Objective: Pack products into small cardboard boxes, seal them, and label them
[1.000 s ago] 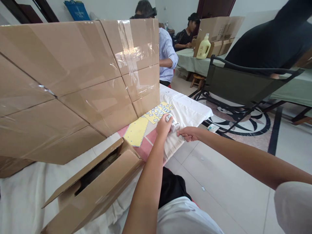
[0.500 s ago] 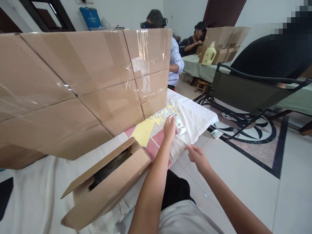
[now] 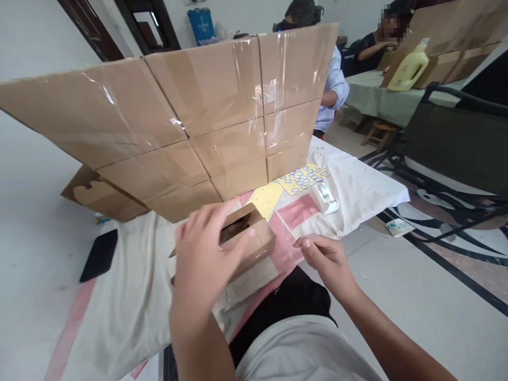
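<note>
My left hand [image 3: 206, 248] is above the small open cardboard box [image 3: 260, 243], its fingers and thumb spread apart. Whether it touches the box is hard to tell, and it hides much of the box's near end. To the right, my right hand [image 3: 327, 259] is held over the table's front edge with thumb and forefinger pinched together; anything between them is too small to make out. Beyond it stands a small white dispenser [image 3: 325, 198]. Behind that lie a yellow sheet [image 3: 265, 198] and another yellow sheet covered with several small white pieces [image 3: 304, 177].
A tall wall of taped cardboard boxes [image 3: 222, 90] stands along the back of the table. A black phone [image 3: 100, 255] lies at the left on the cloth [image 3: 135, 296]. One person sits behind the wall, another farther off. A folding chair [image 3: 448, 132] stands at the right.
My left hand has moved left from beside the white dispenser to over the open box, its fingers spreading. My right hand stays pinched near the table edge. The view has turned left.
</note>
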